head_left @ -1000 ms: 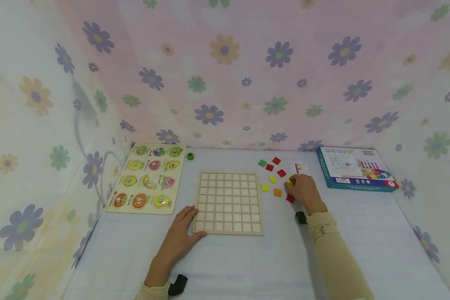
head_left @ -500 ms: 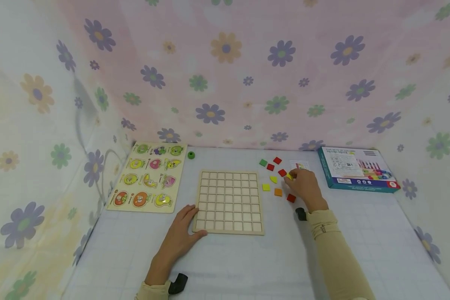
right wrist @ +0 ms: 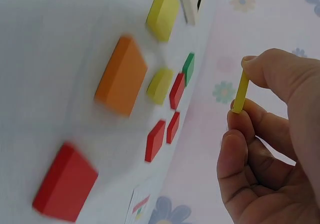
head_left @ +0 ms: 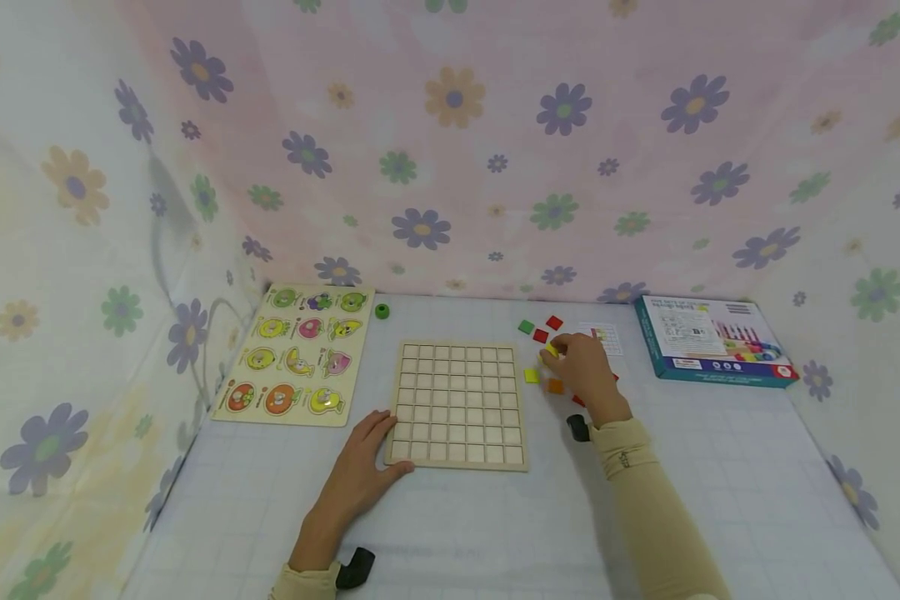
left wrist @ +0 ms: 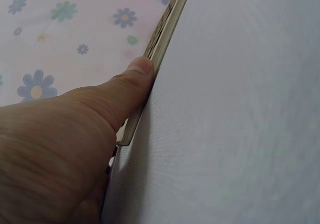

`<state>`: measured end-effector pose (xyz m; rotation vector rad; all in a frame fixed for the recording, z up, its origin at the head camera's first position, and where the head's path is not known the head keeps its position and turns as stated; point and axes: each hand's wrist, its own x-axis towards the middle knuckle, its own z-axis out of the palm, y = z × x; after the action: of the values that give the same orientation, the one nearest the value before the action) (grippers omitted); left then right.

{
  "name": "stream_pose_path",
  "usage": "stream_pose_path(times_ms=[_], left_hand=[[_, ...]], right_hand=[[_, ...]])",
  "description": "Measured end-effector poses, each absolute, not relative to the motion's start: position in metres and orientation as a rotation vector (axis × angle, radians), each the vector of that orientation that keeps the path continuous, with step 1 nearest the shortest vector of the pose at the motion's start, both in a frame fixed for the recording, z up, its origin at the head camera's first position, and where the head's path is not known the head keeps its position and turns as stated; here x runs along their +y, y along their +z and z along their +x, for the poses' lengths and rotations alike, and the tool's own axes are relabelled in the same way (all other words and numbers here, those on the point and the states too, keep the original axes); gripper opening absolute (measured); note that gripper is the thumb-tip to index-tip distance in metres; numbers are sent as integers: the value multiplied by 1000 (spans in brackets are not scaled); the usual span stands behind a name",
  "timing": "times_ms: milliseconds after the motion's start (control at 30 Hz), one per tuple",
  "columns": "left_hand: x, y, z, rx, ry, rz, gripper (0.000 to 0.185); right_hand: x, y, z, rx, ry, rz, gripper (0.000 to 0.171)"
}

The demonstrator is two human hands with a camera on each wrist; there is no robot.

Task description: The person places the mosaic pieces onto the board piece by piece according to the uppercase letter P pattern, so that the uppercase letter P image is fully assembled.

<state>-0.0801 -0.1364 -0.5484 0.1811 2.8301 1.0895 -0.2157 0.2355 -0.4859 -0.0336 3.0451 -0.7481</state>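
Right hand [head_left: 581, 371] pinches a yellow tile [right wrist: 242, 91] edge-on between thumb and fingertips, lifted off the table [head_left: 495, 533] above the loose tiles, just right of the grid board [head_left: 457, 404]. I see an orange tile [right wrist: 121, 75], a red tile [right wrist: 66, 182] and a green tile [head_left: 525, 327] lying under and around it. Left hand [head_left: 360, 475] lies flat, fingers straight, thumb [left wrist: 131, 83] pressed against the board's near-left corner. Fruit puzzle [head_left: 296, 357] far left, blue box [head_left: 712, 339] far right.
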Motion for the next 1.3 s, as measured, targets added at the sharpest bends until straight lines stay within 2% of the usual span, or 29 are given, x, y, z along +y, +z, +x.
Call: stream_pose_path(times_ms=[567,933,1300], left_hand=[[-135,-550,-81,2897,1089,253,79],[-137,-549,-79,2903,1092,242,79],[-137,-552,-80,2921,1071,262,80]], right_hand=[[173,-496,-218,2969,-872,-214,38],[152,-498,-219,2929,-876,-240,40],[136,-508,-222,2908,-828,-326,35]])
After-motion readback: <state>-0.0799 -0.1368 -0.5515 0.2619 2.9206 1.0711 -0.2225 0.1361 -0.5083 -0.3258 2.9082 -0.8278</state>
